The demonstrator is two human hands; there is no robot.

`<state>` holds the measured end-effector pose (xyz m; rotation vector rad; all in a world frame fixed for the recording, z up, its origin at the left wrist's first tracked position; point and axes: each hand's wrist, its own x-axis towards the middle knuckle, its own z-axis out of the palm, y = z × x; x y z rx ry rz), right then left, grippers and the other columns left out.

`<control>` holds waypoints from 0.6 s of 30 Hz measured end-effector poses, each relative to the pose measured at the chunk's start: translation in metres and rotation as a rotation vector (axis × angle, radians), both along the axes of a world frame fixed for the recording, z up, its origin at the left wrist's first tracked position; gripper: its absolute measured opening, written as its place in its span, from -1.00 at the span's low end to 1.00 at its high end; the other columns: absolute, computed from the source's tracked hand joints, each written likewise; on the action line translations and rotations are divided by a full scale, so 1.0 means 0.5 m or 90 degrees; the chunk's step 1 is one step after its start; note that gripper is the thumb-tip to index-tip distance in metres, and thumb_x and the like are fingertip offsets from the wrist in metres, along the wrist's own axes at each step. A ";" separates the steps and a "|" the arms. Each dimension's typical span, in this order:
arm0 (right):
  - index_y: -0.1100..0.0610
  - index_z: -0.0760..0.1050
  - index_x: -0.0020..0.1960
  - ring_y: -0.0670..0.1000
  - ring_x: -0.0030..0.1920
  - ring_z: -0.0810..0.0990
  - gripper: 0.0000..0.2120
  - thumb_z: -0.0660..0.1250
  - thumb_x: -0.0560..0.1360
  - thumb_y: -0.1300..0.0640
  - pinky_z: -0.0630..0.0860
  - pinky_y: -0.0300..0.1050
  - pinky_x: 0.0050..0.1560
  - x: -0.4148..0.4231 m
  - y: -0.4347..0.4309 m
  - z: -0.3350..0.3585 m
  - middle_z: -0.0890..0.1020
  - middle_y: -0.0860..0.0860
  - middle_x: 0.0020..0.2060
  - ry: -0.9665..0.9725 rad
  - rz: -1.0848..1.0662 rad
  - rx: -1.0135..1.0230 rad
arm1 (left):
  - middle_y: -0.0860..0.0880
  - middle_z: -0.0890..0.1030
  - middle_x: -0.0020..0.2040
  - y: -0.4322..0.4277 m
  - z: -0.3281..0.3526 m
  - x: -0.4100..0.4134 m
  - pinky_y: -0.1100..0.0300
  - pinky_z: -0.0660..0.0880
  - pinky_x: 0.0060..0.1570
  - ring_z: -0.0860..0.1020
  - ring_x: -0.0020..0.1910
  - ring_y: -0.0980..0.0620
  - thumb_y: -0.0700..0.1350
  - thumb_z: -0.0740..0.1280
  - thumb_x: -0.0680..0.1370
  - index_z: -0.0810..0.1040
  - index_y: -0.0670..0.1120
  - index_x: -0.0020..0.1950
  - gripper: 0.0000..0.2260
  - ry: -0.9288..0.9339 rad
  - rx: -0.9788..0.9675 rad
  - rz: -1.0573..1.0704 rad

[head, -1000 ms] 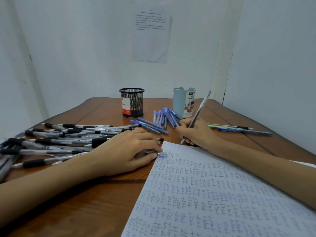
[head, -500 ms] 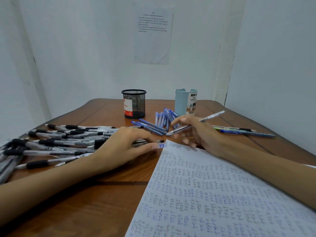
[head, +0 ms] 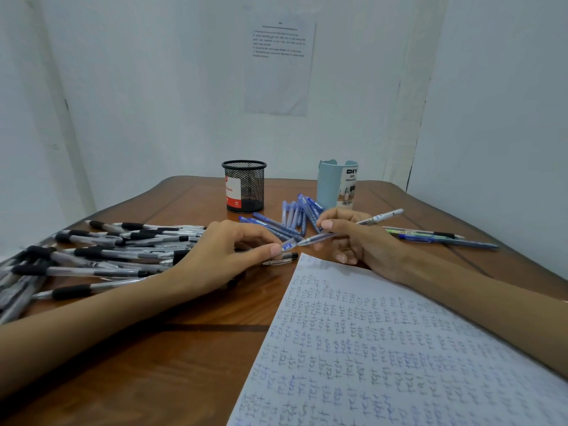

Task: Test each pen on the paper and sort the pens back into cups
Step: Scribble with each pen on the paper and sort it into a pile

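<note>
Currently gripping pen (head: 381, 217) in right hand (head: 359, 241), thumb and forefinger curled round the barrel, tip pointing left, just beyond the top corner of paper (head: 384, 348). Pinching cap (head: 289, 245) between thumb and fingertip of left hand (head: 224, 253), open end facing the tip, nearly touching. Judging this as recapping after the test scribble.

Risking a missed line-up: skidding the tip past the cap mouth and inking a fingertip, given a small cap in a thin pinch. Also risking dropping the cap among black-grip pens (head: 101, 253) lying just beside the left hand and losing it there. Possibly nudging blue pens (head: 295, 213) just behind the right hand.

Seeing mesh cup (head: 246, 187) and blue cup (head: 335, 186) upright at the back of table (head: 153, 364), apart, nothing poking above either rim. Spotting no pens through the mesh; not being able to tell past the blue cup's opaque wall. Judging sorting as not yet begun.
</note>
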<state>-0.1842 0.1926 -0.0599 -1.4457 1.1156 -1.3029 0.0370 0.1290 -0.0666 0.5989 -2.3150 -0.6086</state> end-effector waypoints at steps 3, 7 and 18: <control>0.11 0.45 -0.20 -0.10 -0.58 0.43 -0.90 0.34 0.34 0.11 0.26 -0.34 -0.60 -0.001 -0.001 0.000 0.66 0.04 -0.35 -0.007 0.005 0.006 | 0.09 0.67 -0.09 -0.001 0.000 0.001 0.37 0.53 -0.11 0.61 -0.10 0.17 0.11 0.27 0.42 0.66 -0.01 0.00 -0.69 0.001 -0.002 0.004; 0.11 0.45 -0.22 -0.10 -0.57 0.42 -0.90 0.34 0.34 0.10 0.28 -0.35 -0.60 -0.003 -0.001 0.001 0.66 0.05 -0.36 -0.021 0.006 0.013 | 0.10 0.67 -0.10 0.004 0.002 0.000 0.41 0.50 -0.14 0.61 -0.10 0.19 0.10 0.28 0.42 0.66 -0.02 0.00 -0.70 0.006 0.003 0.002; 0.11 0.45 -0.23 -0.12 -0.58 0.41 -0.90 0.35 0.33 0.11 0.29 -0.36 -0.61 0.000 0.000 0.001 0.60 -0.03 -0.45 0.002 0.004 0.014 | 0.12 0.66 -0.10 0.007 0.002 0.000 0.42 0.49 -0.11 0.60 -0.09 0.21 0.06 0.30 0.44 0.65 0.02 -0.02 -0.77 -0.012 -0.009 0.012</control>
